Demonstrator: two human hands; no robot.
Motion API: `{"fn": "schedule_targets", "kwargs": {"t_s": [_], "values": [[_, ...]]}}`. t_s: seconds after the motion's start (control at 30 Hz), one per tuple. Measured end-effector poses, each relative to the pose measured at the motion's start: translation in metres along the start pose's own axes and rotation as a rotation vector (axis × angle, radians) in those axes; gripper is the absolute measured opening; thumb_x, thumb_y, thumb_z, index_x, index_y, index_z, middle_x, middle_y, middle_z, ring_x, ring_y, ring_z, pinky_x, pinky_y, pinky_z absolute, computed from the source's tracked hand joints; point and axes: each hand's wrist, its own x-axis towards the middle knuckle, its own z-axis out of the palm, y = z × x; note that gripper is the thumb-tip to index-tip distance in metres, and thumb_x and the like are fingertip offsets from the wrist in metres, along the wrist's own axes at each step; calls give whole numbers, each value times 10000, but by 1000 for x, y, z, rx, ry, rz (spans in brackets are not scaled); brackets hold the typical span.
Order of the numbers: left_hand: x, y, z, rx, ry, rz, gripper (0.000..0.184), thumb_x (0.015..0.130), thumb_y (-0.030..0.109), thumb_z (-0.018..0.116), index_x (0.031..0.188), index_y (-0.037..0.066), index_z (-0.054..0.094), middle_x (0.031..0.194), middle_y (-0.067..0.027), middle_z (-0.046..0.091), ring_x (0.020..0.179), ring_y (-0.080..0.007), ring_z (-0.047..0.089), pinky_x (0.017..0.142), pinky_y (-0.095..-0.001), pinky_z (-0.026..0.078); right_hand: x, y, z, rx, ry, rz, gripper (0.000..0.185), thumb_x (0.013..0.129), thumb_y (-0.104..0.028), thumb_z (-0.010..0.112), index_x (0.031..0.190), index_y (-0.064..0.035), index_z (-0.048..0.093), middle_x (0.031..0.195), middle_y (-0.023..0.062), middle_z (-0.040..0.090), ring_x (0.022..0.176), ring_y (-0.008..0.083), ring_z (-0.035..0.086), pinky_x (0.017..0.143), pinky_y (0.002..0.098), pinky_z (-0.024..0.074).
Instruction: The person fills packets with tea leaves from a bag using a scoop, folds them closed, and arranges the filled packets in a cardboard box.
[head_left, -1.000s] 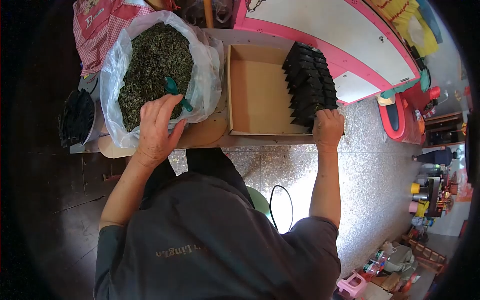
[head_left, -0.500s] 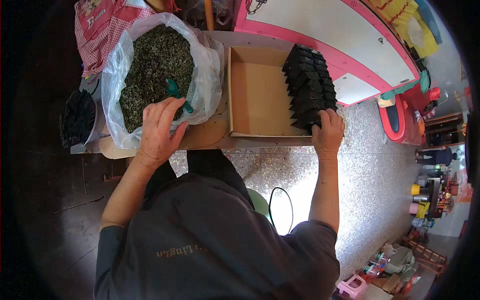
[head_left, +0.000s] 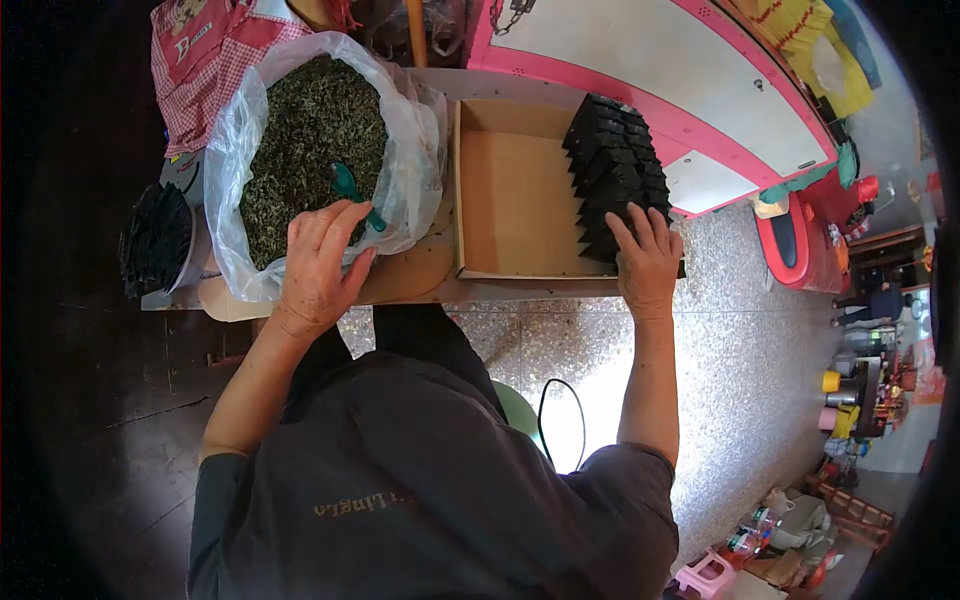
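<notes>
My left hand (head_left: 322, 262) rests at the near side of a clear plastic bag (head_left: 228, 190) full of dried, chopped dark-green leaves (head_left: 310, 130). Its fingertips lie by the handle of a teal spoon (head_left: 344, 181), whose bowl sits on the leaves. The thumb stands apart from the fingers. My right hand (head_left: 648, 258) has its fingers spread over the near end of stacked black packets (head_left: 620, 160). These packets stand in overlapping rows at the right side of a shallow cardboard box (head_left: 515, 272).
More black packets (head_left: 157, 235) stand in a round container at the left. A red checked bag (head_left: 190, 110) lies behind the plastic bag. A pink-and-white cabinet (head_left: 640, 70) borders the box at the back. Farther right, a person (head_left: 880, 303) stands in the background.
My right hand has loosened from the near end of the packets, and its fingers now spread over them. My left hand and the spoon stay nearly in place.
</notes>
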Motion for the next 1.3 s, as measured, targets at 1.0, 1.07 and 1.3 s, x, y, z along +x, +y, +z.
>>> {"fn": "schedule_targets", "kwargs": {"t_s": [1.0, 1.07, 1.3], "values": [[2, -4, -2, 14, 21, 29, 532, 713, 47, 736, 1217, 65, 565, 1158, -117, 580, 1001, -312, 554, 899, -416, 399, 2, -2, -12, 42, -160, 112, 916, 549, -70, 808, 1391, -199, 472, 1365, 68, 514, 1289, 286, 456, 1047, 461, 331], [2, -3, -3, 19, 11, 22, 533, 711, 51, 738, 1215, 65, 566, 1158, -116, 582, 996, -312, 554, 895, -414, 402, 1, -1, -15, 53, -178, 129, 926, 547, -79, 813, 1396, -202, 465, 1370, 67, 511, 1297, 289, 449, 1054, 464, 325], [2, -4, 0, 20, 22, 32, 533, 709, 47, 737, 1214, 65, 568, 1157, -115, 584, 993, -311, 555, 891, -411, 404, -6, 7, -3, 76, -30, 189, 820, 566, -71, 779, 1335, -142, 503, 1342, 93, 524, 1281, 319, 450, 1059, 469, 315]]}}
